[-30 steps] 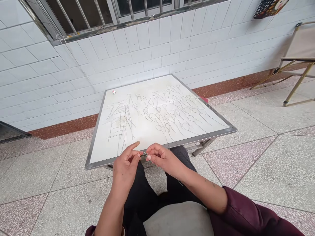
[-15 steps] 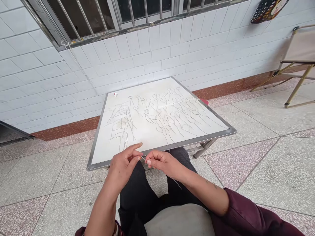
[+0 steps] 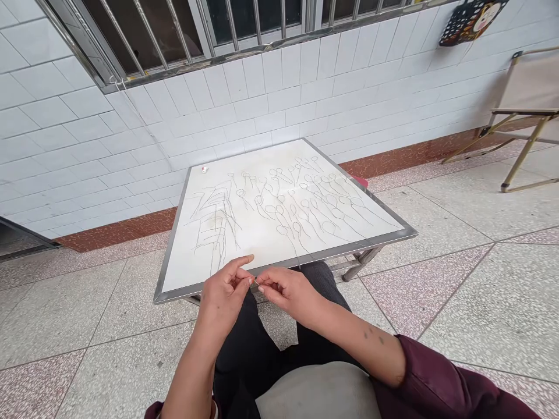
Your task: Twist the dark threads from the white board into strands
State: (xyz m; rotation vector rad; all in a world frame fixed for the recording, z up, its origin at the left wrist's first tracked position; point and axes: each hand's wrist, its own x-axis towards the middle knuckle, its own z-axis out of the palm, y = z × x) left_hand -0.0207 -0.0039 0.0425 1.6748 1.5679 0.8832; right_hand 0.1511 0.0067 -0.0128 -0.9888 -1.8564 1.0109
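Observation:
Both my hands meet above my lap, just in front of the table's near edge. A short bit of thin wire (image 3: 256, 281) shows between them. My left hand (image 3: 223, 294) pinches it between thumb and forefinger. From the other side, my right hand (image 3: 292, 293) holds it with closed fingertips almost touching the left ones. Most of this wire is hidden by the fingers. On the white tabletop (image 3: 257, 241) lie several thin wires with a round loop at one end (image 3: 282, 230). At the left is a loose group of straighter, bent wires (image 3: 212, 233).
A small white and red object (image 3: 204, 170) sits in the table's far left corner. The grey metal rim (image 3: 362, 243) borders the table. A tiled wall and barred window stand behind. To the right are a folding chair (image 3: 524, 110) and a hanging basket (image 3: 471, 23).
My right hand has turned so its back faces up more, and its fingertips have come closer to the left ones. The wire tail below my right wrist no longer shows.

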